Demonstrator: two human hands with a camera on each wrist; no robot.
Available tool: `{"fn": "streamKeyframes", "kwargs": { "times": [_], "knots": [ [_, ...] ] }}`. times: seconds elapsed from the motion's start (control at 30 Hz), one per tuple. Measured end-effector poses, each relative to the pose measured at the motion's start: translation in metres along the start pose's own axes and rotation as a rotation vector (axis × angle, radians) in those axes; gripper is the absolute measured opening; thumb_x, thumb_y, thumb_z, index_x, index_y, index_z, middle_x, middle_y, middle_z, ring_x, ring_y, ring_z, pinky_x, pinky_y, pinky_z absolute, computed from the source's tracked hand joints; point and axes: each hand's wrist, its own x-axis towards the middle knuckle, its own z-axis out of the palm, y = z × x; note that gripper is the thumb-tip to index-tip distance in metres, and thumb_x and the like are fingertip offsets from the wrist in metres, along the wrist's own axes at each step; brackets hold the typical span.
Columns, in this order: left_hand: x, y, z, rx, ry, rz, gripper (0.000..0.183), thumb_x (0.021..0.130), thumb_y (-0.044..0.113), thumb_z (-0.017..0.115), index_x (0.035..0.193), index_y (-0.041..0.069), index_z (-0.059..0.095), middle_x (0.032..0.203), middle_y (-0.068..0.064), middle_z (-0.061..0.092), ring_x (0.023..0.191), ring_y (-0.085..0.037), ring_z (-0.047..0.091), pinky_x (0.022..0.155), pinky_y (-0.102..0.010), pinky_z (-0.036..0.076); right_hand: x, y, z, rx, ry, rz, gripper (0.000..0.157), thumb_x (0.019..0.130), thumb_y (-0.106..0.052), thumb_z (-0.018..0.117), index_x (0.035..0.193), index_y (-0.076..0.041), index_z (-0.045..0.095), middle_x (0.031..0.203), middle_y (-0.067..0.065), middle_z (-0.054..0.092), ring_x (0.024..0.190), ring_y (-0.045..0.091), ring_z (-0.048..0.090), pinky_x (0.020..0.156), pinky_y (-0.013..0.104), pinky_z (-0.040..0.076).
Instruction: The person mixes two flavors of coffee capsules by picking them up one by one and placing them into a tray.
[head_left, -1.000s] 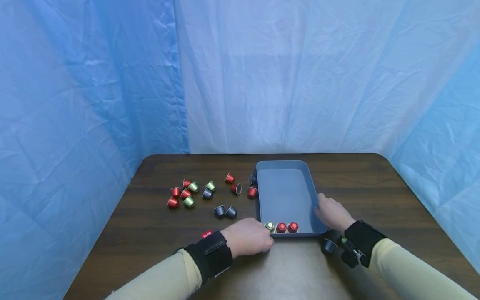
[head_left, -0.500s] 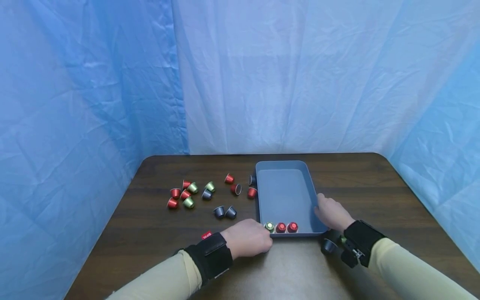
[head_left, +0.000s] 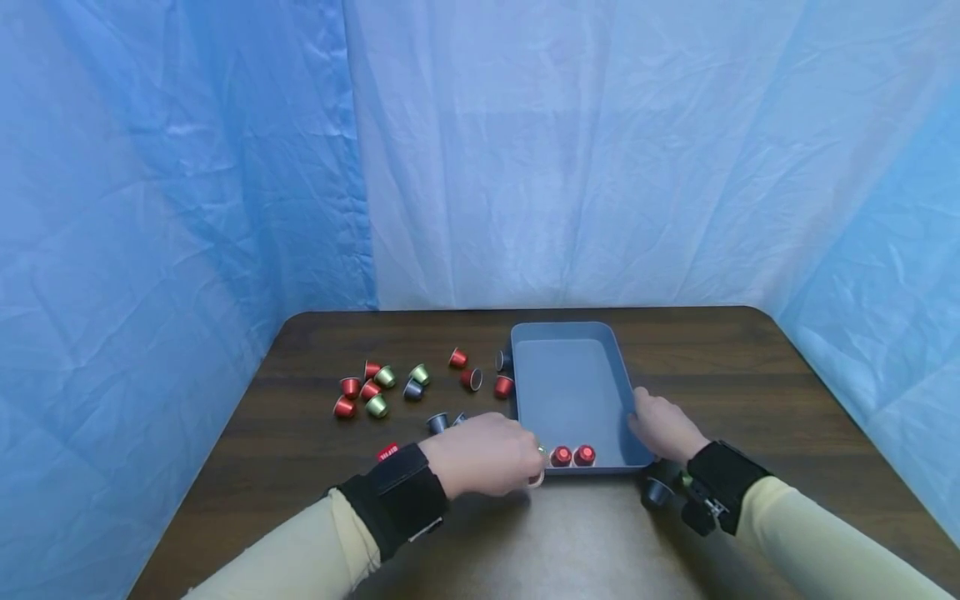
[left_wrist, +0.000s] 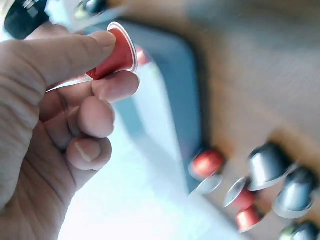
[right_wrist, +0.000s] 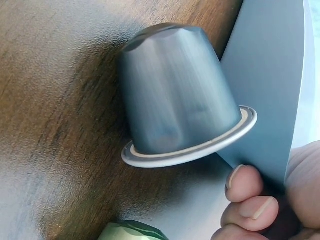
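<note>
My left hand (head_left: 483, 454) is at the near left corner of the blue-grey tray (head_left: 572, 383). Between thumb and fingertips it pinches a red coffee capsule (left_wrist: 119, 54), whose pale rim shows in the left wrist view. Two red capsules (head_left: 561, 456) stand along the tray's near edge; a green one beside them is mostly hidden by the left hand. On the tray's right side, my right hand (head_left: 666, 425) grips the wall, fingers outside and thumb over the rim. A dark capsule (right_wrist: 175, 95) lies on the table just outside the tray, near the right wrist.
Red, green and dark capsules lie scattered on the wooden table (head_left: 300, 483) left of the tray, among them a red one (head_left: 345, 407) and a green one (head_left: 377, 406). A green capsule (right_wrist: 132, 231) is by the right wrist. Blue sheeting (head_left: 570, 150) hangs behind.
My left hand has risen slightly and shifted a little back from its earlier spot, now covering most of the green capsule in the tray. The right hand and tray stay put.
</note>
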Motion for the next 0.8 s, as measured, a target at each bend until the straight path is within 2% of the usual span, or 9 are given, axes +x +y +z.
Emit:
{"fn": "streamKeyframes", "kwargs": {
  "times": [0.2, 0.37, 0.53, 0.8],
  "knots": [
    [-0.007, -0.008, -0.032, 0.033, 0.064, -0.039, 0.010, 0.093, 0.022, 0.078, 0.103, 0.021, 0.076, 0.085, 0.010, 0.067, 0.070, -0.002, 0.056, 0.066, -0.017, 0.047, 0.000, 0.000, 0.001, -0.005, 0.003, -0.002, 0.034, 0.103, -0.008, 0.052, 0.127, 0.014, 0.044, 0.103, 0.027, 0.063, 0.076, 0.025, 0.066, 0.064, 0.039, 0.058],
    [-0.007, -0.013, -0.049, 0.024, 0.099, -0.056, 0.010, 0.093, 0.024, 0.078, 0.102, 0.021, 0.075, 0.085, 0.011, 0.067, 0.069, -0.003, 0.055, 0.066, -0.017, 0.047, 0.001, 0.000, 0.001, -0.005, 0.000, 0.004, 0.034, 0.103, -0.009, 0.052, 0.127, 0.014, 0.044, 0.103, 0.027, 0.063, 0.076, 0.025, 0.066, 0.064, 0.039, 0.058],
    [-0.005, -0.014, -0.056, 0.021, 0.101, -0.058, 0.010, 0.093, 0.026, 0.078, 0.102, 0.022, 0.076, 0.086, 0.011, 0.068, 0.070, -0.003, 0.055, 0.066, -0.017, 0.047, 0.000, 0.001, 0.001, -0.006, 0.002, 0.002, 0.033, 0.103, -0.009, 0.053, 0.126, 0.014, 0.044, 0.102, 0.027, 0.063, 0.076, 0.025, 0.066, 0.064, 0.039, 0.059],
    [0.001, -0.013, -0.057, 0.025, 0.078, -0.075, 0.016, 0.089, 0.029, 0.082, 0.103, 0.022, 0.077, 0.087, 0.009, 0.070, 0.070, -0.004, 0.057, 0.067, -0.018, 0.049, -0.001, 0.002, 0.002, 0.004, 0.007, -0.016, 0.032, 0.103, -0.008, 0.052, 0.125, 0.014, 0.045, 0.100, 0.025, 0.062, 0.073, 0.023, 0.065, 0.062, 0.037, 0.057]
  ]
}}
